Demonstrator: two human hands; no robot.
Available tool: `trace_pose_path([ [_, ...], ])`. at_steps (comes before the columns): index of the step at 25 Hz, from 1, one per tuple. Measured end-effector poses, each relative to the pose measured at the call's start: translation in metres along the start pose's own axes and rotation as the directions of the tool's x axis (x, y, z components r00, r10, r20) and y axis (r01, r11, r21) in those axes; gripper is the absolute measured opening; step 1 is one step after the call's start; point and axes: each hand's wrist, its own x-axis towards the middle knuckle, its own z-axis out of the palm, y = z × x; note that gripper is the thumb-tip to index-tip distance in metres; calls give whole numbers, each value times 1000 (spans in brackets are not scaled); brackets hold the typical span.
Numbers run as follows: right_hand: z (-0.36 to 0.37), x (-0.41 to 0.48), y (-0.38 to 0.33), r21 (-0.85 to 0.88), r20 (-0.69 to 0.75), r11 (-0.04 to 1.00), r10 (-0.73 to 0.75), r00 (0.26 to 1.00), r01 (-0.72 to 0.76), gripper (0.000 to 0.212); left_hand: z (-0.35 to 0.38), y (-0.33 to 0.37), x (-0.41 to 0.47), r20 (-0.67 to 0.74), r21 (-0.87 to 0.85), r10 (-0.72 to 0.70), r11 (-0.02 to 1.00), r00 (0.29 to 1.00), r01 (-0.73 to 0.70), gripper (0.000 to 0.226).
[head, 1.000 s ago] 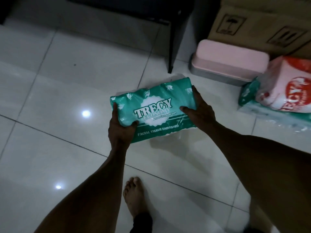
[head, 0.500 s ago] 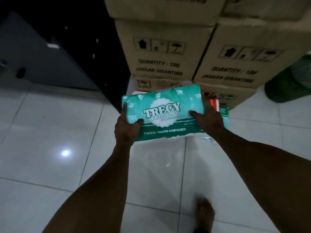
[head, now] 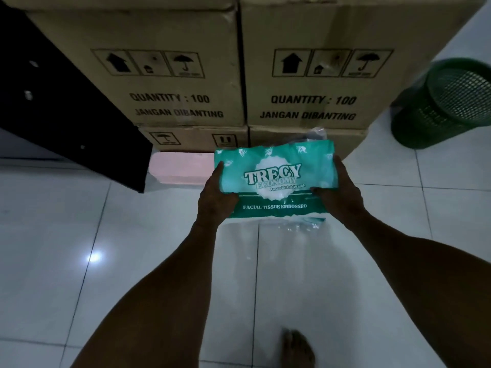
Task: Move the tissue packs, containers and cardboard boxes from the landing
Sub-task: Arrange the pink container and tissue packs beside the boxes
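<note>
The left hand and right hand still clamp the ends of the green tissue pack (held clear of the floor), now carried closer to the stacked cardboard boxes at 12 o'clock, so its move looks underway.

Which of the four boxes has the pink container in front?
The lower left box, under the left upper box; the pink container lies at its foot.

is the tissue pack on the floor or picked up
Picked up: left hand and right hand grip the tissue pack at its ends.
</note>
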Motion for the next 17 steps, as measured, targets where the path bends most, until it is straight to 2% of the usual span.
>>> trace_pose_path([
  [2,4,12,8,9,-24,1000,-14,1000,14,65,8,-7,12,-33,-74,-48,996,998,46,69],
  [4,7,21,12,-34,-22,999,-22,1000,21,79,12,-8,23,-57,-154,-45,987,997,36,47],
  [7,8,33,18,-92,-18,995,38,999,-40,92,15,-2,37,-47,-83,3,996,999,-7,37],
  [11,1,37,14,-101,27,991,93,995,-90,92,15,-3,47,-39,127,27,992,999,-21,67],
  [14,-15,31,2,-138,68,985,112,991,-102,84,20,17,27,-72,223,-36,973,997,51,71],
  [17,-47,21,-13,-102,77,986,137,988,-129,77,34,46,0,-94,413,70,911,993,-25,76],
])
